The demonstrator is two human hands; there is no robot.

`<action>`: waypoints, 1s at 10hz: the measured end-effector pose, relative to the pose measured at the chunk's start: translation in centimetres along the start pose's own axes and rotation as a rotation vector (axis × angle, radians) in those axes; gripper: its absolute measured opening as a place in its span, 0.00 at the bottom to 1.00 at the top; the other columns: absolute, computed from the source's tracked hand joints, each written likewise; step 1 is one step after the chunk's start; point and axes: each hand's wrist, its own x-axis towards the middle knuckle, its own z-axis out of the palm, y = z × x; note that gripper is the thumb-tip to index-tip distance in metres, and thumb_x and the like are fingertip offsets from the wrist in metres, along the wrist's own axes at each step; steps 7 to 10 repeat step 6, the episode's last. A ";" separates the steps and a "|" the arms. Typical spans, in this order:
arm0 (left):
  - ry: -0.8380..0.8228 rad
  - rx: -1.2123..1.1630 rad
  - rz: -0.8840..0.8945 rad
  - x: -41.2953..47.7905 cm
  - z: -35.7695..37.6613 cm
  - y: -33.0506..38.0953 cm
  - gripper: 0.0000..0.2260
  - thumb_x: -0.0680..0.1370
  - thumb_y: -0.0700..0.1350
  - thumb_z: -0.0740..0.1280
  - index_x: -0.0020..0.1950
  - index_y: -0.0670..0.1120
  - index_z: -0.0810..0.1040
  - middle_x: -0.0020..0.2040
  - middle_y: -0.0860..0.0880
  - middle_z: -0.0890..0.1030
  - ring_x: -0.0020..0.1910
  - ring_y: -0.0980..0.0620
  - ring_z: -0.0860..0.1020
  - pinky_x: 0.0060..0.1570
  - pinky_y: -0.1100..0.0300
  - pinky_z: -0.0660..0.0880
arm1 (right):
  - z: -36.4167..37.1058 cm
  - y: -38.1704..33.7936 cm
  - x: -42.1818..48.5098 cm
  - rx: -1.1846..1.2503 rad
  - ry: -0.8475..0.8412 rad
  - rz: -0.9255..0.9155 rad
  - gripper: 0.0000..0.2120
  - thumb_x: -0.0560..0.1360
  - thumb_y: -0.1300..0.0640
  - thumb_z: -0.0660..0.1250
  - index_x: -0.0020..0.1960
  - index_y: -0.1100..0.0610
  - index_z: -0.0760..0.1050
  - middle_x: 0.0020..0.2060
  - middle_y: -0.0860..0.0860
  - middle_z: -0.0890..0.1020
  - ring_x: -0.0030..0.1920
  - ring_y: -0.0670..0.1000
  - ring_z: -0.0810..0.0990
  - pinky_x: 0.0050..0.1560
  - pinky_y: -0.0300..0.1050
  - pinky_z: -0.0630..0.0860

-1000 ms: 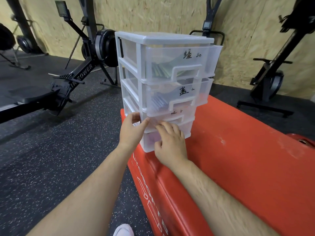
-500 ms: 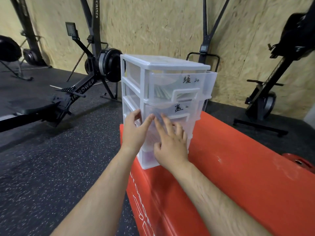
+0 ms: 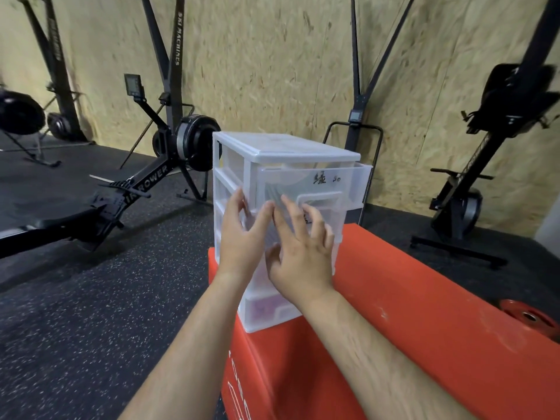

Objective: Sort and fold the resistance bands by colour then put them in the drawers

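A clear plastic drawer unit (image 3: 272, 148) stands on the corner of a red padded box (image 3: 424, 298). Its top drawer (image 3: 348, 180), with black handwriting, sticks out a little and shows greenish bands through its front. Purple bands (image 3: 262, 307) show in the bottom drawer. My left hand (image 3: 242, 234) rests against the unit's left front corner, fingers spread. Beside it, my right hand (image 3: 303, 253) has its fingers apart on the drawer fronts below the top drawer. Neither hand holds anything. The middle drawers are mostly hidden behind my hands.
A black rowing machine (image 3: 127, 189) lies on the speckled rubber floor to the left. Ski machines (image 3: 169, 56) stand along the chipboard wall, another black machine (image 3: 472, 177) at the right. A red weight plate (image 3: 530, 316) lies by the box's right edge.
Both hands have moved up the front of the unit from the lower drawers. The second and third drawers that stuck out are now pushed in. The camera has tilted up.
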 end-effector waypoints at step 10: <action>0.113 0.279 0.131 0.7 -0.5 -0.6 0.13 0.77 0.49 0.70 0.60 0.53 0.76 0.57 0.57 0.77 0.57 0.59 0.75 0.59 0.55 0.75 | -1.8 1.2 1.5 -0.034 -0.150 -0.023 0.28 0.74 0.52 0.62 0.75 0.50 0.69 0.72 0.48 0.72 0.69 0.58 0.68 0.67 0.57 0.65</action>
